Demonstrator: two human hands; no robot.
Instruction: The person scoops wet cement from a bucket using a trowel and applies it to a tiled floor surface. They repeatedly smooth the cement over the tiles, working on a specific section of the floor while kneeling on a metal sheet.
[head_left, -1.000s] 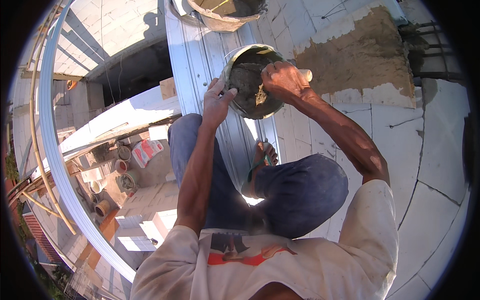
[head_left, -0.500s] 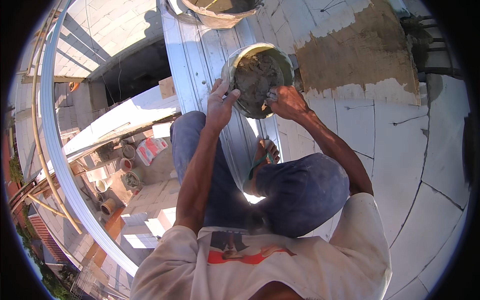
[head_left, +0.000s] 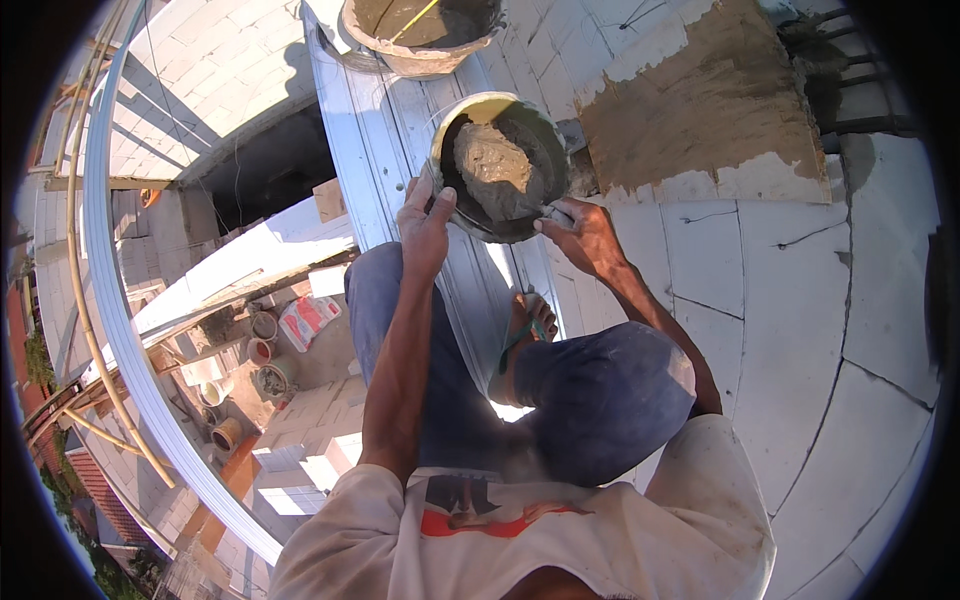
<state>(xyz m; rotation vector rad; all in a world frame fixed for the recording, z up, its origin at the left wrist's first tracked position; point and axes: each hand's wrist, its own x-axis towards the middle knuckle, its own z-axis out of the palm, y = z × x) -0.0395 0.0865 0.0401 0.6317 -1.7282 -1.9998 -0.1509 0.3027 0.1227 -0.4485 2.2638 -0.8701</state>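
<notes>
The mortar bucket (head_left: 548,122) sits over the ribbed metal plank (head_left: 392,135), beside the pale block wall (head_left: 705,250) and just below a larger mortar tub (head_left: 425,62); whether its base rests fully on the plank is hidden. The left hand (head_left: 424,232) holds the bucket's left rim, thumb at the edge and fingers against the outer wall; the right hand (head_left: 586,240) has its fingers closed around a trowel (head_left: 551,212) at the near right rim, the blade out of sight under a heap of wet mortar (head_left: 490,160). The mortar looks dense and soft, likely heavy and apt to slump; the bucket wall probably flexes a little, and smeared edges may be slippery; the firm rim suits a steadying hold, and the trowel is best gripped by its handle.
</notes>
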